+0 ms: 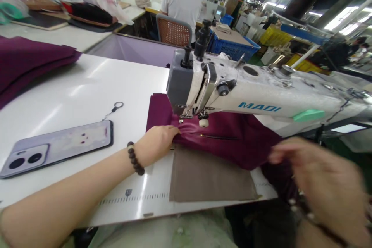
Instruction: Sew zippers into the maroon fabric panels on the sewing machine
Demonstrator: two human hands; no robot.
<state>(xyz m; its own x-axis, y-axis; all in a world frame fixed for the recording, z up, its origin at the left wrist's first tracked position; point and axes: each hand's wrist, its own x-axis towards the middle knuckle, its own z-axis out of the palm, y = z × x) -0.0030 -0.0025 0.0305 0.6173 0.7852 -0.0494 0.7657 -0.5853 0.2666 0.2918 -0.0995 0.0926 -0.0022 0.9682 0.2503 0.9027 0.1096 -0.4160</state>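
Maroon fabric [223, 148] under sewing machine [255, 89].
Left hand [157, 142] pinches it at 7 o'clock from presser foot [181, 121], likely steadying; right hand [325, 178] blurred, 4 o'clock, can't tell grip.

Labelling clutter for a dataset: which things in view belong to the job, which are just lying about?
In the job:
- maroon fabric, left hand on it
- sewing machine
- brown panel, partly under the fabric (likely)

Apparently lying about:
- phone
- strap with ring
- blue crate
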